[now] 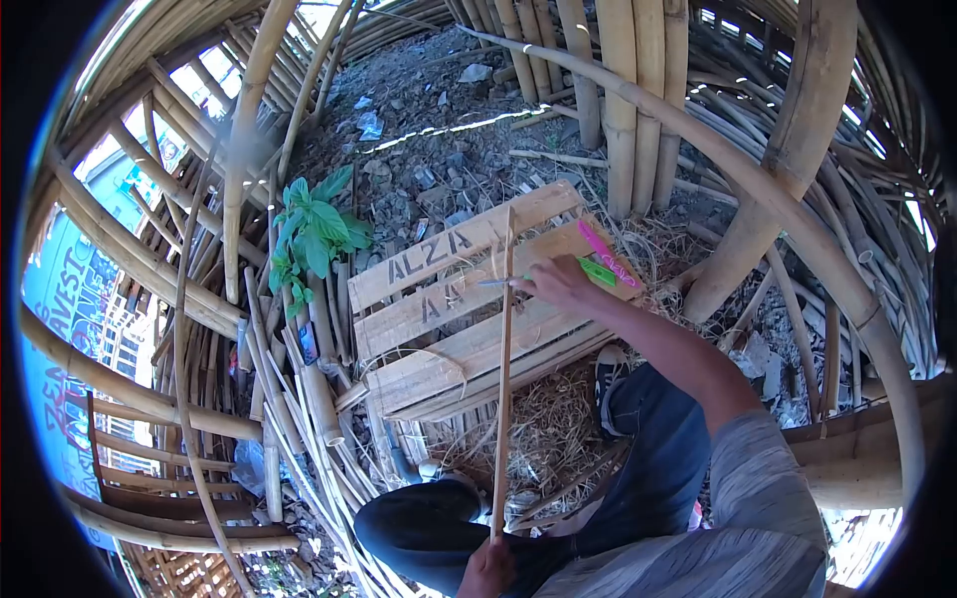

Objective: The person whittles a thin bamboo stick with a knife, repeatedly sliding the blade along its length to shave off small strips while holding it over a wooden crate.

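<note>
A long thin bamboo strip (505, 399) runs from my lap up over a slatted wooden crate (429, 344) with black lettering on its slats. My left hand (488, 566), low in the view, is closed round the strip's lower end. Over the crate, my right hand (560, 283) is closed round a knife with a green handle (598, 272). The knife's thin blade (492, 283) lies across the strip near its upper part. Bright pink markings (616, 266) show on the crate's right end.
Bamboo poles (633, 120) stand upright behind the crate, and a curved pole (738, 164) arches over the right side. Cut bamboo pieces (317, 399) and a green leafy plant (317, 227) are at the left. Fibrous shavings (548, 429) cover the ground near my legs.
</note>
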Action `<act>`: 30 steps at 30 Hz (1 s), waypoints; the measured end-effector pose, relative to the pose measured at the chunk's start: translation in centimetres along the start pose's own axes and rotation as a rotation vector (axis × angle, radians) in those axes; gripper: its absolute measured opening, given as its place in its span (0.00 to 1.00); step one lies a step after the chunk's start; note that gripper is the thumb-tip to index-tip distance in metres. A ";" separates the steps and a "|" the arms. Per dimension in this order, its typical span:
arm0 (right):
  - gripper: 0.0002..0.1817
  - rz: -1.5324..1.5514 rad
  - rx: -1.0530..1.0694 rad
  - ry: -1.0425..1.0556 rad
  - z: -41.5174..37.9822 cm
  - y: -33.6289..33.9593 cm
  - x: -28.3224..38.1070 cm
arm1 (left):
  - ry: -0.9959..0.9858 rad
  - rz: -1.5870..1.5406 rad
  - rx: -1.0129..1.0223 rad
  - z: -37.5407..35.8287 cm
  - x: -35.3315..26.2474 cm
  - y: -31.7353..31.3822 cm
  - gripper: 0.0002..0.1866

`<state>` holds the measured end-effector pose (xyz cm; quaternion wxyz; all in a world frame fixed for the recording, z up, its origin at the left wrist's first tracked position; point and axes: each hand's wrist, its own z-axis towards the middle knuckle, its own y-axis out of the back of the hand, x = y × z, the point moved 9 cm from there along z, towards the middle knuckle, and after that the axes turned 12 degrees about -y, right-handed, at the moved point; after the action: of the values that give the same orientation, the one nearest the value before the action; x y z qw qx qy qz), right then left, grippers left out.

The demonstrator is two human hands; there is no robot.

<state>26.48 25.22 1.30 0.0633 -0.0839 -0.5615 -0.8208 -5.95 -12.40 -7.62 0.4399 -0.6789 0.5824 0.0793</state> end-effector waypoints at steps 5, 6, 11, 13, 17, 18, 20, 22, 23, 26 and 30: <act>0.38 0.000 0.177 -0.058 -0.5 -2.2 -0.8 | -0.042 -0.020 0.053 0.5 1.5 1.0 0.16; 0.38 -0.026 0.102 -0.062 0.4 -0.9 -0.7 | -0.057 -0.027 0.065 1.2 0.8 0.6 0.16; 0.33 0.035 0.202 -0.131 -0.4 -0.9 -2.1 | -0.110 0.274 0.004 0.3 0.2 0.0 0.15; 0.31 0.021 0.153 -0.097 0.0 -0.3 -1.4 | -0.072 0.272 -0.001 0.6 -0.3 0.2 0.16; 0.24 0.104 0.229 -0.115 -1.2 0.6 -0.2 | -0.117 0.205 0.080 2.1 1.2 1.0 0.17; 0.24 0.101 0.231 -0.112 -1.2 -0.1 -1.0 | -0.128 0.219 0.084 2.0 1.4 0.9 0.17; 0.23 0.197 0.458 -0.039 -2.1 -4.2 -2.3 | -0.135 0.227 0.081 1.5 1.5 0.3 0.17; 0.23 0.203 0.543 -0.035 -2.4 -3.5 -2.4 | -0.169 0.195 0.050 1.3 0.6 -0.6 0.15; 0.22 0.210 0.619 -0.030 -2.8 -3.2 -2.2 | -0.165 0.195 0.051 1.3 0.7 -0.7 0.15; 0.20 0.193 0.536 -0.226 -2.9 -2.6 -3.0 | -0.145 0.247 -0.071 1.3 0.4 -0.5 0.14; 0.16 0.066 0.527 -0.133 -5.4 -2.0 0.7 | -0.593 1.084 -0.080 -0.9 -7.0 -6.4 0.14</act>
<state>25.07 20.92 -2.28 0.0729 -0.1363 -0.7557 -0.6364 -2.94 -8.39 0.43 0.4543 -0.2516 0.6941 0.4985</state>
